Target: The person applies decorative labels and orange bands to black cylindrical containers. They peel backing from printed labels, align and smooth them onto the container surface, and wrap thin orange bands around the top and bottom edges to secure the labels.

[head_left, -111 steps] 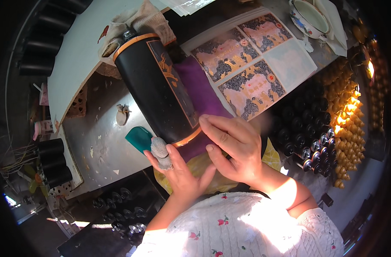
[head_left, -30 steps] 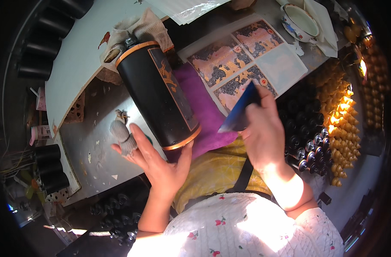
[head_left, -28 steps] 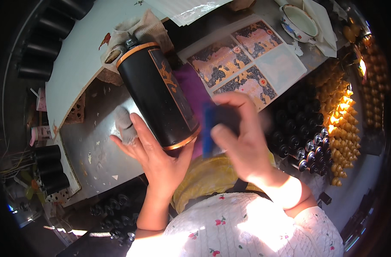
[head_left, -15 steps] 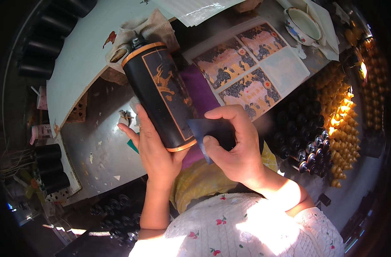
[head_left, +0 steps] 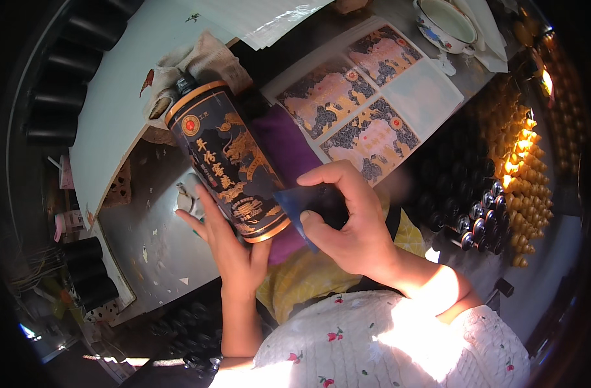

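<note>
Nearest: white floral sleeve [head_left: 399, 343] seen at lower edge, both forearms coming up from it. Yellow cloth [head_left: 308, 278] seen between the forearms, lying under them.

Left hand [head_left: 227, 242] was placed under the lower end of the black cylindrical bottle [head_left: 227, 161]; fingers [head_left: 201, 207] were spread open along its left side, cradling rather than clenching. Right hand [head_left: 347, 220] was closed on a dark blue flat scraper [head_left: 308, 207], pinched between thumb and fingers; the scraper's edge was held against the bottle's lower right side, near the gold bottom rim.

Bottle was held tilted, cap end away from the person, up-left, above the bench [head_left: 146, 246]. Gold ornamental label was seen on its upward face. Purple cloth [head_left: 285, 145] was lying just right of the bottle, partly under it.

Small whitish object [head_left: 186, 200] was seen on the grey bench just left of the left hand; its kind cannot be told.

Further out: printed label sheet [head_left: 366, 97] with dark-and-gold panels lay beyond the purple cloth. Crumpled rag [head_left: 201, 58] was lying at the bottle's cap end. Rows of dark bottles [head_left: 467, 194] and gold caps [head_left: 522, 168] were seen to the right. Patterned white bowl [head_left: 447, 22] stood at the far edge.
</note>
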`<state>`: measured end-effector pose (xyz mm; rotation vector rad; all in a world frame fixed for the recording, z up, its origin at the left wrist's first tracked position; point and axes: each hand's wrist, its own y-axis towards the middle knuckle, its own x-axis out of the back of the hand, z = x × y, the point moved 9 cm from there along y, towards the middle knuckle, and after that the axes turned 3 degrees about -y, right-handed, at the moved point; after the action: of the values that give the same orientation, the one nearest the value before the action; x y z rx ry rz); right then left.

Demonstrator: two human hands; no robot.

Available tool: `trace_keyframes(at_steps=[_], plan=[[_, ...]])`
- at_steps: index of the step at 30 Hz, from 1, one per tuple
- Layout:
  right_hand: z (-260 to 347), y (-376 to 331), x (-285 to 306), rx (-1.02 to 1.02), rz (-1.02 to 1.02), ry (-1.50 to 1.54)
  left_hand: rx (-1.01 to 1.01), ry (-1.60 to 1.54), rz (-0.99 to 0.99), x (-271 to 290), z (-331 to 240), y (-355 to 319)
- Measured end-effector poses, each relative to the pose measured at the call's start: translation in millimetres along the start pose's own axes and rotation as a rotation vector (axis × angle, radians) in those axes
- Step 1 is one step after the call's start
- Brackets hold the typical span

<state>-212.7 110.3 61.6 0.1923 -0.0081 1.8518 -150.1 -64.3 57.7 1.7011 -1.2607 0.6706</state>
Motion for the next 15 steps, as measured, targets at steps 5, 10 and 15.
trace_keyframes(at_steps=[5,10,15], plan=[[-2.7,-1.4,7.6,0.007,0.003,-0.027,-0.046,0.139,-0.033,6.5,-26.5,7.7],[-9.9,-3.7,6.9,-0.014,-0.001,-0.012,0.052,-0.034,0.003,-0.7,6.5,-14.5],[-2.0,-1.5,14.1,0.05,-0.087,0.054,-0.046,0.073,-0.068,7.9,-23.8,11.1]])
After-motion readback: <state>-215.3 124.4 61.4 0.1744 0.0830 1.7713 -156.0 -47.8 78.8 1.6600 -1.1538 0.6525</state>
